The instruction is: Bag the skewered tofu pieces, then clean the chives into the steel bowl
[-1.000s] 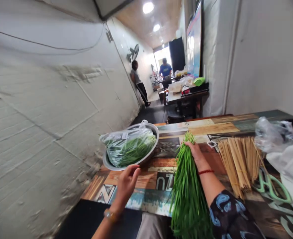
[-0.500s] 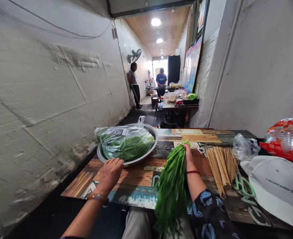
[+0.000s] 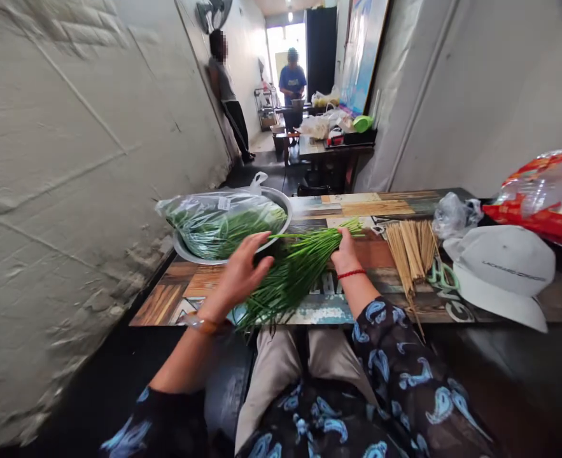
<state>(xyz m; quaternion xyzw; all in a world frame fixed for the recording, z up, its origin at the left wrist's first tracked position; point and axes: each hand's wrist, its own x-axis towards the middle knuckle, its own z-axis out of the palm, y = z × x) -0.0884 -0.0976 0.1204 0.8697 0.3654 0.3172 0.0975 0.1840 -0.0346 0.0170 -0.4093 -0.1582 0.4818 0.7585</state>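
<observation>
Currently: right hand (image 3: 346,256) closed round greens (image 3: 297,264), ends over table's (image 3: 154,305) near edge | left hand (image 3: 237,275) part-open, contact unclear | steadying calls for left support

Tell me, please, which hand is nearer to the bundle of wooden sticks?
The right. The right hand grips the green stalks just left of the wooden sticks; the left hand is farther left, by the near side of the basin.
</observation>
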